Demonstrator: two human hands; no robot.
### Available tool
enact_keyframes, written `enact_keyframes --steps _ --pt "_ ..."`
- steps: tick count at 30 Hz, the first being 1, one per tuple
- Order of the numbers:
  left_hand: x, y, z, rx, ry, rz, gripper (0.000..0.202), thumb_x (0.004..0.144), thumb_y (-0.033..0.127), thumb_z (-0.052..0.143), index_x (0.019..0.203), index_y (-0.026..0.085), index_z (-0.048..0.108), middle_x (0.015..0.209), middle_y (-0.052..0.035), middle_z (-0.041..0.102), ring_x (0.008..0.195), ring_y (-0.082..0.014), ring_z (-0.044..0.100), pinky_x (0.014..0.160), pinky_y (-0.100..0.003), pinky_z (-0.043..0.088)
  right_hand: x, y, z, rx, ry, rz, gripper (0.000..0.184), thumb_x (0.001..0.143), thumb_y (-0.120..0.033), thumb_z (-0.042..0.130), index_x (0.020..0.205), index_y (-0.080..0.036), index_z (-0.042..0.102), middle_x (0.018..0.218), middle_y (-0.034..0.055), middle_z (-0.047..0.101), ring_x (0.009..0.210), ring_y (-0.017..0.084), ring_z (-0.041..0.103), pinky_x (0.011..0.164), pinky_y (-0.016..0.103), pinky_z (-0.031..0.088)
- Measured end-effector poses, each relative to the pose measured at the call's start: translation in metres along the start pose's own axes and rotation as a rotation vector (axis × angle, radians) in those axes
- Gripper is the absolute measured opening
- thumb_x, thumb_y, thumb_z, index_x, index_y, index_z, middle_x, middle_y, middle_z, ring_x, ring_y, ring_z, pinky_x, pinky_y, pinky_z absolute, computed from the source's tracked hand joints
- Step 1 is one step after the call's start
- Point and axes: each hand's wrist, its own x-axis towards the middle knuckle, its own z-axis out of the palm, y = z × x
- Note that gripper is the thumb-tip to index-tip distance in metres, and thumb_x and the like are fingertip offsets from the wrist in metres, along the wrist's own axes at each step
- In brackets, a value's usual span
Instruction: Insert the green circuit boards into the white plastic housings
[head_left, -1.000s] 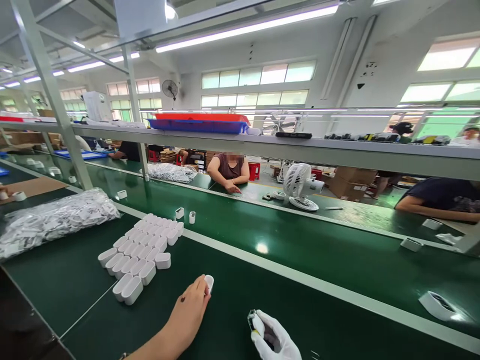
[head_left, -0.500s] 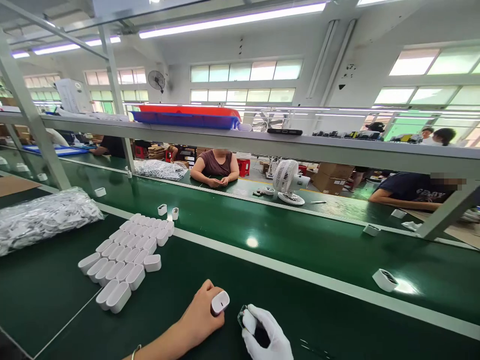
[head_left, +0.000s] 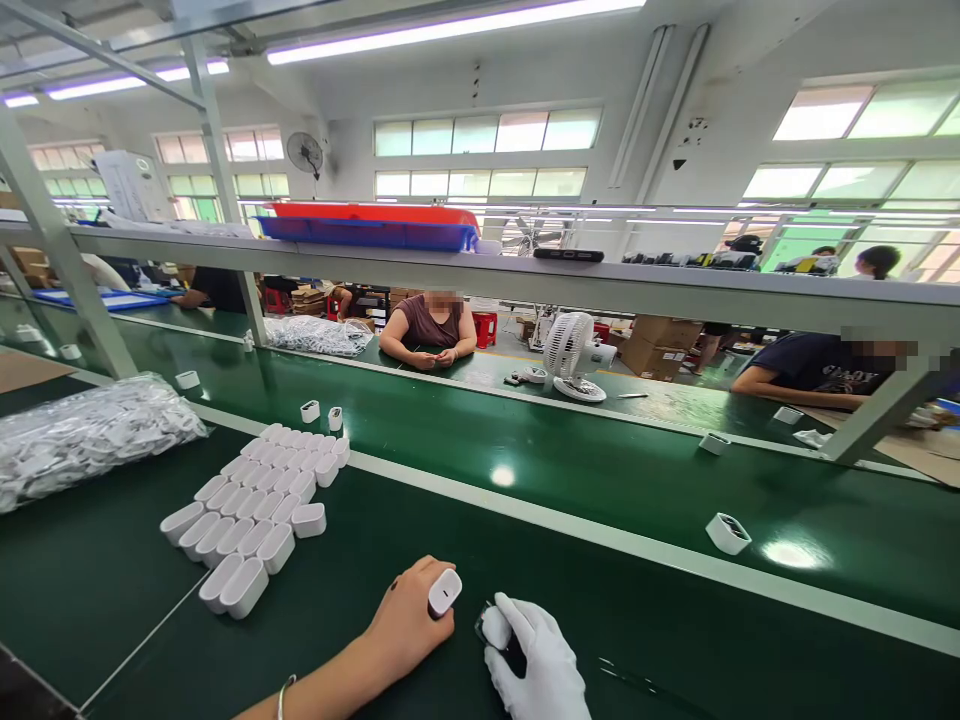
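Observation:
My left hand [head_left: 411,612], bare with a bangle at the wrist, is closed around a white oval plastic housing [head_left: 445,592]; its end with a small dark slot faces up. To the right, my right hand [head_left: 538,655], in a white glove, pinches a small rounded white piece [head_left: 496,628] between thumb and fingers. A dark, glossy edge shows on that piece's left side; its exact kind I cannot make out. Both hands are just above the dark green bench, a short gap apart. Left of them, several white oval housings [head_left: 255,500] stand in close rows.
A clear bag of white parts [head_left: 94,430] lies at the left. Beyond a pale strip runs a green belt [head_left: 465,440] carrying scattered white housings, one [head_left: 727,534] at the right. A shelf [head_left: 420,268] with trays [head_left: 367,232] crosses above. People sit on the far side near a fan [head_left: 574,355].
The housings on the green belt have shifted left. My hands keep their holds, the left tilting its housing slightly and the right turning a little. The view has moved slightly.

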Motion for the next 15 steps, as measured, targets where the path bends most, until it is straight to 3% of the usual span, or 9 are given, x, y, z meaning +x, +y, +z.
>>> enact_keyframes --steps 9,15 --pt "-0.0001 0.0009 -0.0014 0.032 0.003 -0.008 0.039 0.071 0.010 0.053 0.106 0.024 0.059 0.106 0.0004 0.058 0.091 -0.0162 0.058 0.077 -0.024 0.042 0.0006 0.0010 -0.0016 -0.031 0.002 -0.039 0.043 0.071 -0.019 0.049 0.111 -0.022 0.064 0.103 0.0060 0.066 0.101 0.024 0.058 0.089 0.035 0.047" --pt "-0.0003 0.0024 -0.0097 0.093 0.035 -0.049 0.034 0.073 0.023 0.058 0.107 0.028 0.059 0.111 0.0023 0.058 0.096 -0.0194 0.057 0.081 -0.032 0.044 0.0036 0.0055 -0.0064 -0.075 -0.026 -0.159 0.040 0.072 -0.020 0.052 0.110 -0.020 0.063 0.103 0.0073 0.066 0.098 0.024 0.060 0.083 0.035 0.051"
